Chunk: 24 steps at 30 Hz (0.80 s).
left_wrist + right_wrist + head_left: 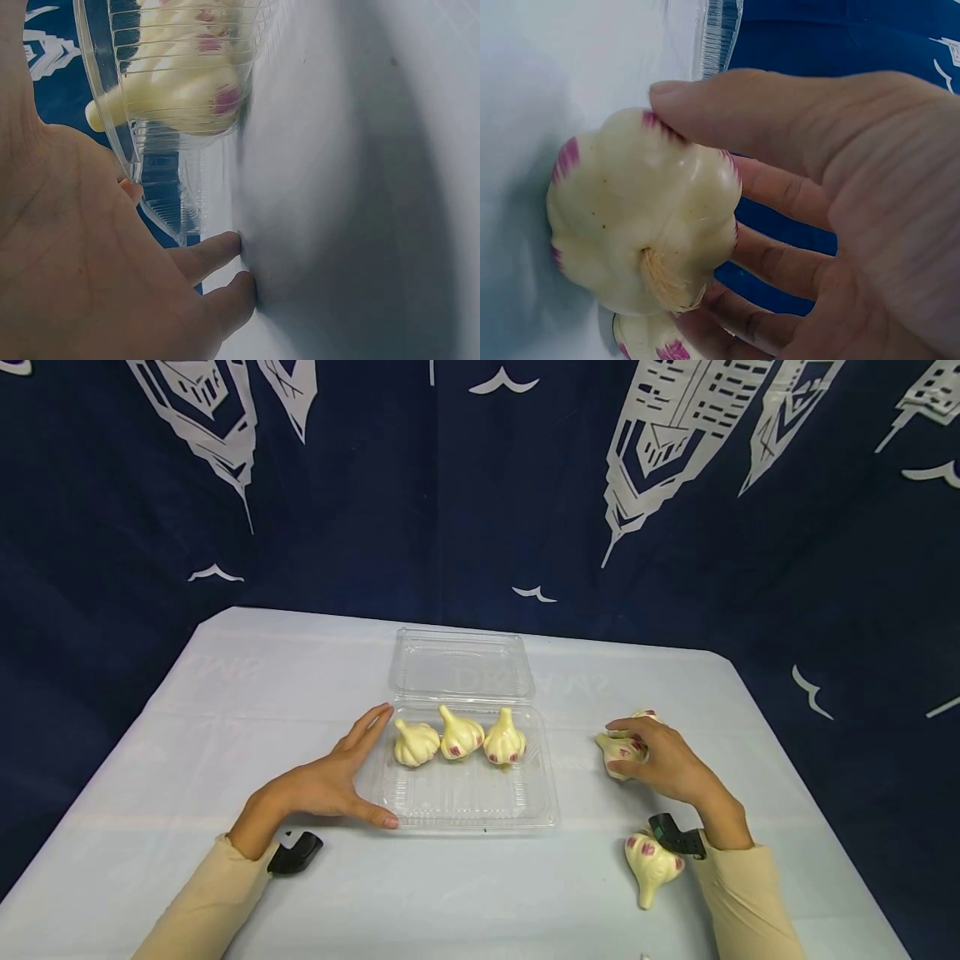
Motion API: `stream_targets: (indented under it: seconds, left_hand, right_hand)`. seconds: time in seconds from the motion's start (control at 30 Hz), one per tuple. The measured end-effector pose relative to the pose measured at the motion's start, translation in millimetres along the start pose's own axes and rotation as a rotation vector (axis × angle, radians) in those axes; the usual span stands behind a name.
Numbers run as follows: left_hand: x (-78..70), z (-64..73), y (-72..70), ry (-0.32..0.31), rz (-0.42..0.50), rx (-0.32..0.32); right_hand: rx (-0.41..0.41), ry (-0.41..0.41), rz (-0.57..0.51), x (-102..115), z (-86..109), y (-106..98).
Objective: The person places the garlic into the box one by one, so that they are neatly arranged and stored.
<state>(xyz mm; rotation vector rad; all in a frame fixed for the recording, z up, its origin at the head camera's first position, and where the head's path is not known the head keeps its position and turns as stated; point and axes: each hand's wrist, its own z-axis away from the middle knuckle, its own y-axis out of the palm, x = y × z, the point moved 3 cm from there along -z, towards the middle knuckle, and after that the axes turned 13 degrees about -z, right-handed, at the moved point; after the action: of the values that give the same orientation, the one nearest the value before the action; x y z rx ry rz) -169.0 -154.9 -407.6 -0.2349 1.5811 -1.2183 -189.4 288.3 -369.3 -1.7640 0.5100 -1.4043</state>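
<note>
My right hand (pixel 671 764) pinches a cream garlic bulb (pixel 641 202) with purple patches, thumb on one side and fingers on the other. This bulb is at the table's right, root tuft showing in the right wrist view. A second bulb (pixel 652 337) lies close by, partly hidden by the fingers. At the left side of a clear plastic clamshell box (pixel 465 802), my left hand (pixel 330 785) is spread, thumb near the front corner and fingers near the back. Three garlic bulbs, left (pixel 416 743), middle (pixel 461 739) and right (pixel 505 743), sit in a row inside the box.
The box's lid (pixel 461 667) is folded back, away from me. Another garlic bulb (pixel 651 864) lies near my right wrist strap. A white cloth covers the table (pixel 247 693), and a dark blue curtain (pixel 375 527) with white prints hangs behind it.
</note>
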Motion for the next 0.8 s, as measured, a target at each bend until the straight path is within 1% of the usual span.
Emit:
stream_targets:
  seconds: [0.27, 0.4, 0.57, 0.8]
  left_hand:
    - [-0.6, -0.4, -0.9, 0.002, -0.003, -0.006]
    - [-1.0, -0.5, -1.0, 0.001, -0.001, -0.007]
    - [-1.2, 0.1, -0.7, -0.004, -0.003, -0.006]
    - [-0.8, 0.8, -0.2, -0.007, -0.011, -0.007]
  right_hand:
    - [0.021, 0.054, 0.010, 2, -1.2, -3]
    - [0.018, 0.065, 0.019, 4, -0.5, -5]
    - [0.004, 0.046, 0.028, 7, 1.4, -5]
    - [-0.027, -0.009, 0.032, 12, 2.5, -3]
